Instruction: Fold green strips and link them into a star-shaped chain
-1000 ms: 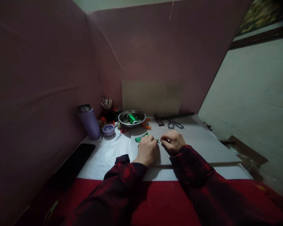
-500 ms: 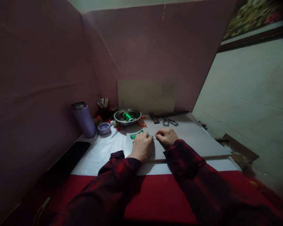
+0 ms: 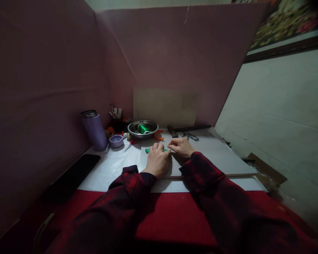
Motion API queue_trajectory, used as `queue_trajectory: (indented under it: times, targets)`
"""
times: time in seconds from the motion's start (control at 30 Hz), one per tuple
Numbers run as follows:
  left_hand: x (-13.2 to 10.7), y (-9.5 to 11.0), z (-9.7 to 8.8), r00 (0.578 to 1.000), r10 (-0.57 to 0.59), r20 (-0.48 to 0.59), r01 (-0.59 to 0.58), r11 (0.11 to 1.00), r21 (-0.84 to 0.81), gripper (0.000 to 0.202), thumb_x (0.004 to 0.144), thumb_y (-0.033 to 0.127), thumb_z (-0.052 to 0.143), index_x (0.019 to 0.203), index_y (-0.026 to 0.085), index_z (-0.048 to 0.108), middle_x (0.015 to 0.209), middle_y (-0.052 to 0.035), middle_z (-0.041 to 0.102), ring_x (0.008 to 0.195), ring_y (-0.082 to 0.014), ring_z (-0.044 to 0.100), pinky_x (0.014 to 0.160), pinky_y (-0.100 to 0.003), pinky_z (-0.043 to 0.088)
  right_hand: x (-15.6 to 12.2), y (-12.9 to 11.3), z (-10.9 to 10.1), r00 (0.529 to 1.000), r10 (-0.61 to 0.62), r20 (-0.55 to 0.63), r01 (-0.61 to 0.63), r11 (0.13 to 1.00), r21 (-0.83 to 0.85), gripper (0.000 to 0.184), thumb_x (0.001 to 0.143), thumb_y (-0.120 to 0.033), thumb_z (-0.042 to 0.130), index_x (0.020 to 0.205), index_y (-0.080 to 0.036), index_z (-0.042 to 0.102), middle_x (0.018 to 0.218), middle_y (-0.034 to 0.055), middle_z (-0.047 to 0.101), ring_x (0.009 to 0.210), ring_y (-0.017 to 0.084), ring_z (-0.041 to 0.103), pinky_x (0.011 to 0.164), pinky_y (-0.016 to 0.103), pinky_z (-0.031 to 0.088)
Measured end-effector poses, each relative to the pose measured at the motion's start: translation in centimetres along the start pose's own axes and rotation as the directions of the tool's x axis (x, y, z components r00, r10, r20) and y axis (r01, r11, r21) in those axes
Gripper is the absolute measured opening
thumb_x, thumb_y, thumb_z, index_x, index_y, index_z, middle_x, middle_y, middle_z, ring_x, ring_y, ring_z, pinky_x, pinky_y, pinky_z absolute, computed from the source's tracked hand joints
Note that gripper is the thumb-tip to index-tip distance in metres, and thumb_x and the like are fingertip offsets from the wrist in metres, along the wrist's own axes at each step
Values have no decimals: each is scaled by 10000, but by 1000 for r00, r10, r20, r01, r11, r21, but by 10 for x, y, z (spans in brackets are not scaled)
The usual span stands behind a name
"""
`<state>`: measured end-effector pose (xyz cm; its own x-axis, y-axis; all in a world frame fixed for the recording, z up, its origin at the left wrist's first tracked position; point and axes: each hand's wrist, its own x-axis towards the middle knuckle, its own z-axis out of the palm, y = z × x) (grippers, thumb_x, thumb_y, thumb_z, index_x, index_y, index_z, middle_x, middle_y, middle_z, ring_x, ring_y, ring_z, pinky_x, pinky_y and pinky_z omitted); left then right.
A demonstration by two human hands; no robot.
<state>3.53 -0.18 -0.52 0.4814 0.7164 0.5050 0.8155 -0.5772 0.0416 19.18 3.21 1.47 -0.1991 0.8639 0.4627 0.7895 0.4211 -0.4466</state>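
Observation:
On the pale board (image 3: 212,158) lies a small piece of green thread work (image 3: 147,150), with what look like tiny pins around its edge. My left hand (image 3: 158,161) rests over it, fingers bent and pressed down on the green thread, hiding most of the piece. Just to the right, my right hand (image 3: 182,148) hovers low over the board with thumb and forefinger pinched together. Whatever is between those fingertips is too small to make out. The fingertips of both hands are close to each other near the green piece's right end.
Behind my hands stand a steel bowl (image 3: 132,132) holding a green thread spool (image 3: 143,129), orange-handled scissors (image 3: 159,136), a hammer (image 3: 172,131) and metal clips (image 3: 193,137). Leftward are red-handled scissors (image 3: 130,144), a purple dish (image 3: 116,141), a purple tumbler (image 3: 95,132) and a black slab (image 3: 74,174).
My right hand has moved left and slightly away from me, its pinched fingertips now nearer my left hand. The left hand stays on the green piece. The view has shifted slightly.

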Motion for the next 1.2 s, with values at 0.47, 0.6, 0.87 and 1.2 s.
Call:
queue_trajectory:
  times: [0.47, 0.6, 0.87, 1.2]
  targets:
    - [-1, 0, -1, 1000, -7, -1, 7, 1000, -31, 241, 828, 230, 479, 942, 237, 691, 954, -108, 533, 985, -265, 396, 800, -406, 378, -15, 16, -6, 981, 122, 151, -156, 959, 238, 104, 628, -228, 597, 576, -155, 651, 517, -6, 596, 523, 109, 511, 520, 225, 377]
    - [-1, -1, 0, 1000, -7, -10, 7, 999, -33, 261, 820, 215, 481, 980, 246, 684, 960, -108, 532, 989, -266, 393, 802, -406, 379, -12, 21, 0, 941, 280, 189, -332, 870, 364, 98, 577, -241, 647, 541, -151, 637, 514, 0, 607, 515, 115, 525, 511, 237, 403]
    - [0, 0, -3, 999, -42, -33, 41, 999, -32, 273, 816, 208, 497, 994, 279, 692, 968, -93, 540, 986, -256, 399, 800, -399, 369, -8, 5, -10, 846, 461, 267, -533, 728, 431, 91, 560, -164, 708, 525, -131, 630, 467, 4, 587, 463, 87, 485, 469, 216, 387]
    - [0, 1, -2, 999, -12, -43, 11, 1000, -23, 279, 822, 213, 501, 974, 335, 701, 1004, -77, 543, 1001, -256, 390, 805, -407, 341, -6, 4, -9, 833, 462, 303, -552, 728, 407, 84, 553, -175, 706, 527, -144, 633, 460, -17, 562, 466, 84, 468, 462, 212, 361]
